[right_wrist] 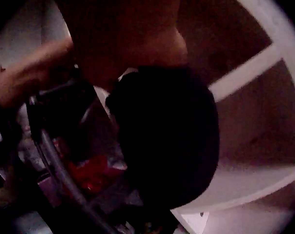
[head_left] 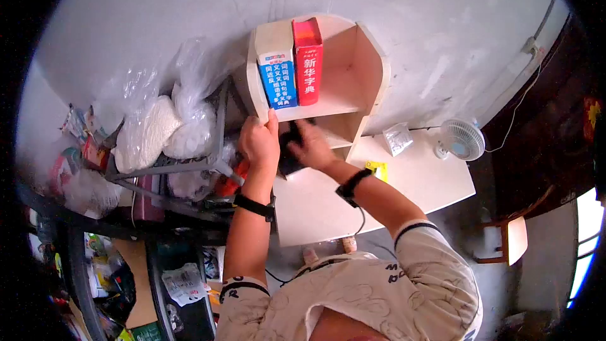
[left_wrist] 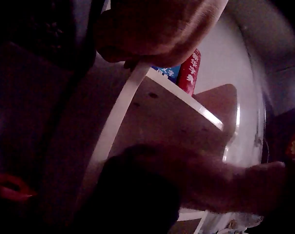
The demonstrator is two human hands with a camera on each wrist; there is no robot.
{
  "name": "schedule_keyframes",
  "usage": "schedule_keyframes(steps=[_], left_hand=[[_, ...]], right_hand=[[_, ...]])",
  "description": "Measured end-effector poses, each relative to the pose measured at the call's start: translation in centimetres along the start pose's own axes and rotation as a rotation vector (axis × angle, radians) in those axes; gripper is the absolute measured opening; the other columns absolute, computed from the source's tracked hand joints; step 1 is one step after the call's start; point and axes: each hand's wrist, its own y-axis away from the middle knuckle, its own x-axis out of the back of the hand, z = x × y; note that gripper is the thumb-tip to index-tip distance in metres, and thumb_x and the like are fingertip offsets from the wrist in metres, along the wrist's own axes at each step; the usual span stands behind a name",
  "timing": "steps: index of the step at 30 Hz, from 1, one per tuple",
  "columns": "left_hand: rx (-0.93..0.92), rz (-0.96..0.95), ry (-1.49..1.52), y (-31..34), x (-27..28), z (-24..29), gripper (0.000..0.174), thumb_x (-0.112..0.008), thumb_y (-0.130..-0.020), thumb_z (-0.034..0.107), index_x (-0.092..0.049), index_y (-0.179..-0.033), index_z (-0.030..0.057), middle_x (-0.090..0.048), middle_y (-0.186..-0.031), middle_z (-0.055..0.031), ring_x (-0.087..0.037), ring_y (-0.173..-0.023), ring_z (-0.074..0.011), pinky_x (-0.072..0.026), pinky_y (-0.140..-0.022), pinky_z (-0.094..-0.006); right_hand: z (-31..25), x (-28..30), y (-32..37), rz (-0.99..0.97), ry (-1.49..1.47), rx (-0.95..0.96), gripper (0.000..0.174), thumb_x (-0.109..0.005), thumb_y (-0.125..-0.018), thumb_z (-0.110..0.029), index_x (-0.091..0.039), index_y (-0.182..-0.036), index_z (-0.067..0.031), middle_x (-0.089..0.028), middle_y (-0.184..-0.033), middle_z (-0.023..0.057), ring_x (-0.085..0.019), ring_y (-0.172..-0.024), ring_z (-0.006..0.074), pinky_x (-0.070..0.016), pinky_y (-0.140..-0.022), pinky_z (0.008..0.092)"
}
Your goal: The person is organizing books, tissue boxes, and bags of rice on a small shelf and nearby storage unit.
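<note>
A white wooden desk shelf [head_left: 369,69] stands against the wall. A blue book [head_left: 278,79] and a red book [head_left: 309,63] stand upright in its top compartment. My left hand [head_left: 259,142] is at the bottom of the shelf's left wall, and in the left wrist view its fingers [left_wrist: 157,27] curl over the white front edge [left_wrist: 116,117]. My right hand [head_left: 314,146] holds a black object [head_left: 289,158] at the mouth of the lower compartment. The black object [right_wrist: 172,141] fills my palm in the right wrist view. Its shape is too dark to make out.
The shelf sits on a white desk [head_left: 416,183] with a small fan [head_left: 462,139], a small clear bag [head_left: 399,137] and a yellow item [head_left: 376,169]. Left of it a metal rack [head_left: 170,167] carries stuffed plastic bags [head_left: 148,129]. Clutter covers the floor at lower left.
</note>
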Motion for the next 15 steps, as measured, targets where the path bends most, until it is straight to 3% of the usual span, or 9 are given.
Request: schedule_keyframes(steps=[1, 3, 6, 9, 11, 15], left_hand=[[0.019, -0.016, -0.039, -0.1, 0.1, 0.1, 0.027, -0.055, -0.082, 0.028, -0.061, -0.076, 0.0034, -0.061, -0.075, -0.0147, -0.059, -0.068, -0.0344, -0.0464, -0.058, -0.0426], [0.008, 0.012, -0.028, 0.0, -0.3, -0.2, 0.028, -0.054, -0.082, 0.029, -0.062, -0.076, 0.0033, -0.061, -0.075, -0.0148, -0.059, -0.068, -0.0342, -0.0466, -0.058, -0.0423], [0.004, -0.016, -0.045, 0.2, -0.1, -0.2, 0.030, -0.053, -0.082, 0.030, -0.061, -0.077, 0.0025, -0.061, -0.075, -0.0153, -0.059, -0.068, -0.0342, -0.0470, -0.057, -0.0417], [-0.053, 0.043, -0.010, 0.0, -0.4, -0.5, 0.033, -0.053, -0.083, 0.032, -0.060, -0.074, 0.0010, -0.059, -0.071, -0.0168, -0.058, -0.065, -0.0349, -0.0466, -0.056, -0.0422], [-0.020, 0.000, -0.183, 0.1, 0.0, 0.0, 0.035, -0.053, -0.083, 0.033, -0.060, -0.072, 0.0007, -0.059, -0.069, -0.0174, -0.058, -0.063, -0.0352, -0.0463, -0.055, -0.0426], [-0.018, 0.015, -0.106, 0.2, -0.3, -0.3, 0.035, -0.054, -0.083, 0.034, -0.060, -0.071, 0.0016, -0.058, -0.068, -0.0172, -0.058, -0.061, -0.0359, -0.0459, -0.054, -0.0427]], right_hand=[[0.0, -0.9, -0.5, -0.159, 0.006, 0.035, 0.065, -0.061, -0.070, -0.015, -0.031, -0.126, -0.0033, -0.050, -0.110, 0.0223, -0.048, -0.101, 0.0382, -0.0395, -0.085, 0.0444], [0.5, -2.7, 0.2, -0.127, 0.446, 0.198, 0.058, -0.059, -0.072, -0.017, -0.037, -0.124, -0.0056, -0.050, -0.116, 0.0179, -0.048, -0.107, 0.0332, -0.0378, -0.089, 0.0437], [2.2, -1.9, 0.4, -0.293, 0.517, 0.174, 0.049, -0.056, -0.075, -0.019, -0.042, -0.122, -0.0090, -0.048, -0.121, 0.0138, -0.046, -0.111, 0.0288, -0.0364, -0.092, 0.0422], [3.4, 0.3, 2.0, -0.299, 0.611, 0.236, 0.042, -0.052, -0.077, -0.017, -0.047, -0.118, -0.0110, -0.049, -0.122, 0.0118, -0.047, -0.111, 0.0276, -0.0363, -0.093, 0.0415], [4.9, 1.5, 3.6, -0.222, 0.661, 0.223, 0.037, -0.047, -0.080, -0.014, -0.049, -0.116, -0.0128, -0.050, -0.121, 0.0101, -0.049, -0.108, 0.0261, -0.0408, -0.088, 0.0399], [7.0, 4.9, 6.6, -0.134, 0.714, 0.263, 0.037, -0.046, -0.079, -0.013, -0.051, -0.116, -0.0122, -0.051, -0.119, 0.0093, -0.050, -0.107, 0.0255, -0.0432, -0.086, 0.0376]])
